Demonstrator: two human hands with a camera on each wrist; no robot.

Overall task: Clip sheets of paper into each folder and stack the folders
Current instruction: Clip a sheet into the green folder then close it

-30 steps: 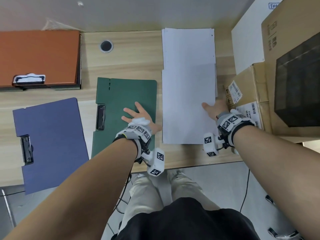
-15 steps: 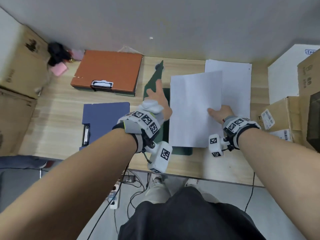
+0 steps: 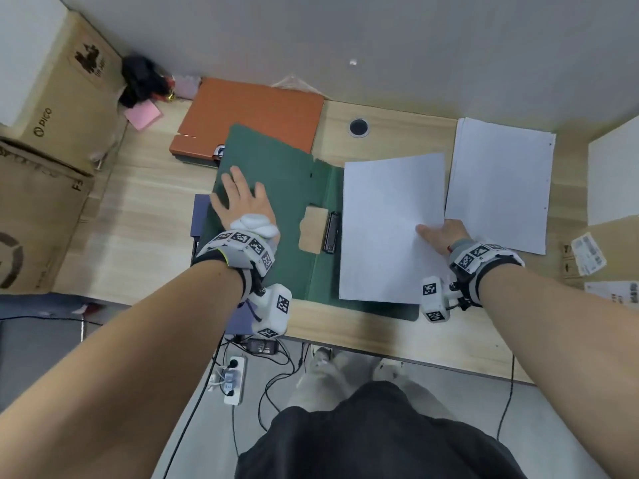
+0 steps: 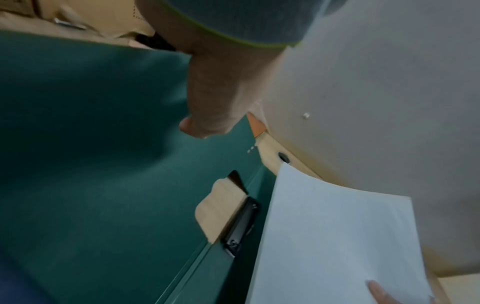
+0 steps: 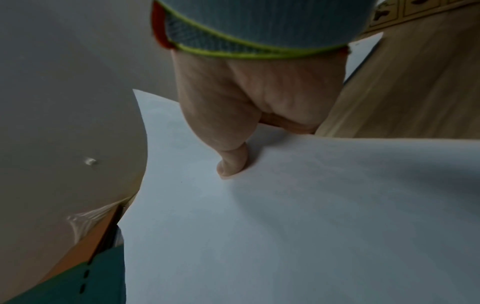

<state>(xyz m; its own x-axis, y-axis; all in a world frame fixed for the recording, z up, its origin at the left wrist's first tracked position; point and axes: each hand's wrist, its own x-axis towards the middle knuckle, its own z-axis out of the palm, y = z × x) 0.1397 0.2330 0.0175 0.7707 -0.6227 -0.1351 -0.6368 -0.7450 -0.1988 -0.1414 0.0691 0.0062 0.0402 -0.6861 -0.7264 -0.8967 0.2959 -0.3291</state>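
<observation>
The green folder now lies opened out flat on the wooden desk; half a second ago its cover stood nearly on edge, and a second ago it was closed. The left hand rests on the opened cover with fingers spread and straight, pressing it down over the blue folder, of which only a strip shows. The black clip sits at the fold, just left of the sheets of paper. These sheets, earlier held over the stack, now lie on the folder's right half. The right hand pinches their right edge, thumb on top; the fingers beneath are hidden. The paper stack stays at the right, and the orange folder lies at the far side, partly under the green cover.
</observation>
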